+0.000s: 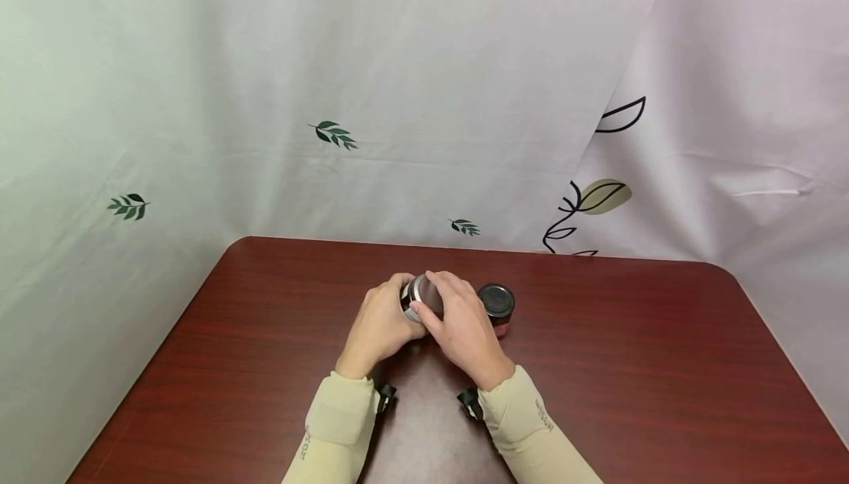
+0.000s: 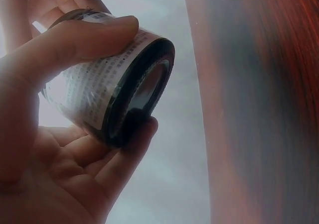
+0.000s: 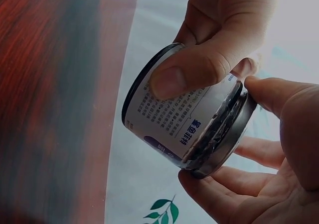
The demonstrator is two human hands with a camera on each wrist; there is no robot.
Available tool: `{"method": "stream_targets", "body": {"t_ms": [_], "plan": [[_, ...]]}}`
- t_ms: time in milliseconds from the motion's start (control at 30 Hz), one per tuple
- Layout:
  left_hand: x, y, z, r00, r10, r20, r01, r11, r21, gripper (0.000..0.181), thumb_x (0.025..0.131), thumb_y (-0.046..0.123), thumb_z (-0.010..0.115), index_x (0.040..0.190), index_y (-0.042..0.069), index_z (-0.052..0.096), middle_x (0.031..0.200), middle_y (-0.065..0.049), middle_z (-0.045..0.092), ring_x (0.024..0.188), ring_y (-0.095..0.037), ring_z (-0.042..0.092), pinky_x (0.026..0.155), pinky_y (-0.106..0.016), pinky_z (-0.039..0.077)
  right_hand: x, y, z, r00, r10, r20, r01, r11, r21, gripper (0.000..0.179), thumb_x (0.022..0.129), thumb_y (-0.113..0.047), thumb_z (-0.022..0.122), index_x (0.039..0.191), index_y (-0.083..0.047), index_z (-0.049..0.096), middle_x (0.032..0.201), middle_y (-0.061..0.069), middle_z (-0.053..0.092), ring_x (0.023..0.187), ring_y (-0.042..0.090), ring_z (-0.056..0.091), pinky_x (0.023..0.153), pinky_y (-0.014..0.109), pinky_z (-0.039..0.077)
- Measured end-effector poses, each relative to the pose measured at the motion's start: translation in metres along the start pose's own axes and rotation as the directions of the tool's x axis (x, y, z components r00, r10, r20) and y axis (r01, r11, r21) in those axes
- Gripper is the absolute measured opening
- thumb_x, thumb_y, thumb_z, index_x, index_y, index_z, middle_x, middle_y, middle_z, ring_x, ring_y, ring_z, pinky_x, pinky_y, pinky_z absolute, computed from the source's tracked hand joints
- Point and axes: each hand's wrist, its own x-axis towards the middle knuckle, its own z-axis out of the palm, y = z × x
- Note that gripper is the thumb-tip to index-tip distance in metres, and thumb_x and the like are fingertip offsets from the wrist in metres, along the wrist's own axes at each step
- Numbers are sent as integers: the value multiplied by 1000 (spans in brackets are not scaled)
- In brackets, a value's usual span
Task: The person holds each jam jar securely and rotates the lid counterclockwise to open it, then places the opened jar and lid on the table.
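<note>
My left hand (image 1: 383,320) grips a short round jar (image 3: 169,102) by its body, thumb across the printed white label. The jar is tilted, its dark base (image 2: 144,94) facing away from the palm in the left wrist view. At the other end, the thumb and fingers of my right hand (image 1: 464,325) hold the rim of the silver lid (image 3: 229,139). The lid sits on the jar. Just beyond my right hand stands a second jar (image 1: 497,301) with a black lid and a reddish body, partly hidden by that hand.
The reddish-brown wooden table (image 1: 630,366) has rounded far corners. Behind it hangs a pale cloth (image 1: 411,64) printed with leaves. Dark wrist straps (image 1: 471,401) show below the pale sleeves (image 1: 530,418).
</note>
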Motion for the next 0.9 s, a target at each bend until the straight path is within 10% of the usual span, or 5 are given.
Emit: {"method": "stream_targets", "body": {"t_ms": [900], "plan": [[0, 0, 0, 1000, 8, 6, -8, 1000, -11, 66, 68, 17, 87, 126, 1, 61, 106, -11, 69, 90, -25, 65, 78, -40, 55, 1, -1, -2, 1000, 3, 24, -3, 1000, 18, 52, 95, -32, 71, 136, -2, 60, 133, 12, 60, 123, 32, 55, 99, 46, 48]]}}
